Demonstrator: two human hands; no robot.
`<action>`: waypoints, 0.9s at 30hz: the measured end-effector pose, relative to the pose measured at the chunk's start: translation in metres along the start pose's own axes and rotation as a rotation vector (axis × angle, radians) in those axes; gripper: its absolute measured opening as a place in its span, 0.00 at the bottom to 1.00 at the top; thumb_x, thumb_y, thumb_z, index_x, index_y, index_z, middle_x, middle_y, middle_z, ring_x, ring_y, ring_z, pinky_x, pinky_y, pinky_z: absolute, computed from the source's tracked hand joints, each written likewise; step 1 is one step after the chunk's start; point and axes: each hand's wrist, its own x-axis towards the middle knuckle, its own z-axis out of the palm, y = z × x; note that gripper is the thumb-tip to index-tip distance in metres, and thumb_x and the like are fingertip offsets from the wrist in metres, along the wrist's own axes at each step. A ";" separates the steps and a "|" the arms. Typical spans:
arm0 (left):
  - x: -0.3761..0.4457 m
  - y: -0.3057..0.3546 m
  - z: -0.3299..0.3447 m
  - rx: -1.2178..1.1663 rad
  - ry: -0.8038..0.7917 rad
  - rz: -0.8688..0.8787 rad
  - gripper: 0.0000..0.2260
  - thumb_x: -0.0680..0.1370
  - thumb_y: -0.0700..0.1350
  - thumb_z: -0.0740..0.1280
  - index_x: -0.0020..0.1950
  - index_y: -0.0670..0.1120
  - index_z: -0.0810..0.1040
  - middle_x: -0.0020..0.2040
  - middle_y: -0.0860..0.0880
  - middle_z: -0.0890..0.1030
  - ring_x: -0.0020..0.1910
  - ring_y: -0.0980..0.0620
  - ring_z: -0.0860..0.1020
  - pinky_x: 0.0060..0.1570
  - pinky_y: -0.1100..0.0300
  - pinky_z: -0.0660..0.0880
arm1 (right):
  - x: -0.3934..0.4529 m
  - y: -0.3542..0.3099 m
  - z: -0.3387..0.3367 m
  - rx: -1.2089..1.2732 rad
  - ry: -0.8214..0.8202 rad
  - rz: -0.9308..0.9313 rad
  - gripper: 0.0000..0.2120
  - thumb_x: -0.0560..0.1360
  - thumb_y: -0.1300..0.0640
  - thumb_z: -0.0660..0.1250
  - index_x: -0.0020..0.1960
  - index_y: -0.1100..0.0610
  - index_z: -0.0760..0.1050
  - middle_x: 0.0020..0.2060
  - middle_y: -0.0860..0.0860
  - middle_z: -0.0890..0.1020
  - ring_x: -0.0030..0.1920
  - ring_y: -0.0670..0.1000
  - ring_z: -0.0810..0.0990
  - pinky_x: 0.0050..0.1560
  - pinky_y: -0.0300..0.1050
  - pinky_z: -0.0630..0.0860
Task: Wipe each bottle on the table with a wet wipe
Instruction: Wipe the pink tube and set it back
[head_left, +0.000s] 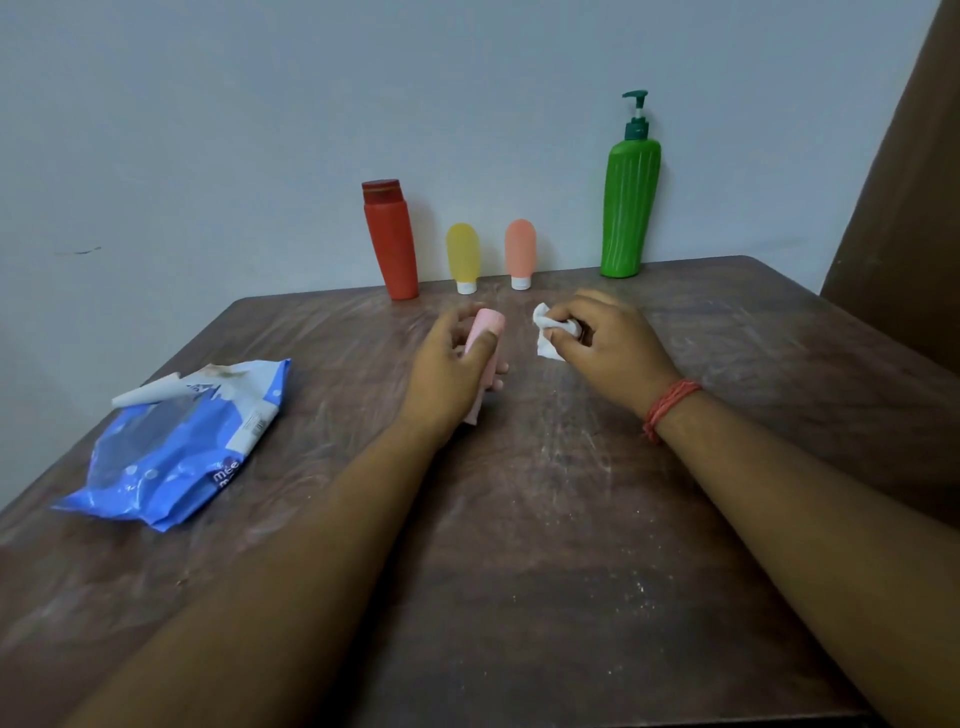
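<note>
- The wooden table (545, 545) is showing pale scuffs and specks across its dark top, and two bare forearms are reaching over it from the near edge.
- A blue wipe packet (171, 452) is lying at the near left of the table, well apart from both hands, with its white flap (148, 393) standing peeled open at the far end.
- The left hand (449, 371) is gripping a pink bottle (483, 338), fingers and thumb curled round its body; the bottle is tilting away from the person, and its lower end is showing below the palm, close to the table top.
- Whether that lower end is touching the table cannot be told.
- The right hand (608, 345) is pinching a crumpled white wipe (553, 332) in curled fingers, just beside the pink bottle but apart from it.
- A red thread band (670, 408) is circling the right wrist.
- Four more bottles are standing in a row at the far edge of the table against the pale wall (260, 130).
- From left to right, these are a red bottle (392, 244) leaning slightly, a yellow tube (463, 257) on its white cap, an orange tube (520, 253) on its white cap, and a tall green pump bottle (630, 202).
- A brown curtain (904, 197) is hanging at the far right.
</note>
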 end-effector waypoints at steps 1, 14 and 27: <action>0.000 -0.001 -0.001 -0.035 -0.019 -0.030 0.12 0.84 0.45 0.65 0.67 0.48 0.74 0.55 0.43 0.82 0.40 0.50 0.84 0.36 0.56 0.80 | 0.000 0.000 -0.001 0.005 0.006 0.005 0.02 0.75 0.61 0.70 0.46 0.56 0.81 0.40 0.46 0.77 0.40 0.46 0.74 0.40 0.41 0.68; 0.010 -0.010 -0.010 -0.335 -0.189 -0.185 0.26 0.79 0.30 0.66 0.76 0.40 0.65 0.64 0.43 0.81 0.59 0.45 0.83 0.53 0.52 0.82 | 0.004 -0.006 0.014 0.124 0.017 0.107 0.09 0.76 0.64 0.68 0.55 0.57 0.82 0.46 0.47 0.78 0.45 0.44 0.75 0.46 0.29 0.69; 0.006 -0.006 -0.002 -0.025 -0.269 -0.116 0.15 0.84 0.45 0.62 0.70 0.54 0.70 0.51 0.47 0.85 0.36 0.51 0.76 0.33 0.59 0.75 | 0.004 -0.015 0.012 0.138 0.118 0.096 0.15 0.77 0.68 0.66 0.61 0.59 0.80 0.51 0.48 0.77 0.51 0.44 0.76 0.52 0.29 0.71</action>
